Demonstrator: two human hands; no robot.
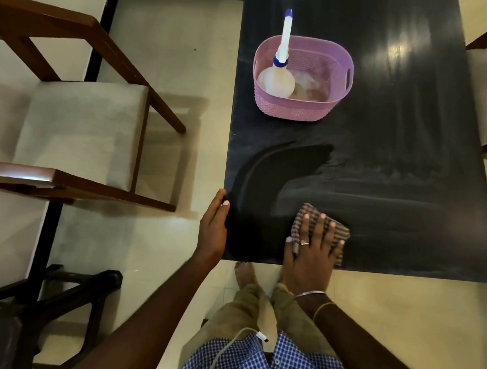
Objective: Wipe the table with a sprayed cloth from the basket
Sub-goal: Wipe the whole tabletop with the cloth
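right hand pressing flat on brown checked cloth | dusty black table top lies to its right | left hand open, farther

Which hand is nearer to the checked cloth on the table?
Right. The right hand lies flat on top of the checked cloth, pressing it on the dark table. The left hand rests at the table's left edge, apart from the cloth.

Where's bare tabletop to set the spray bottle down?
Bare table lies right of the basket, out to the right edge, and in the band between basket and cloth. The near-left corner is crowded: left hand at the edge, right hand pressing the cloth.
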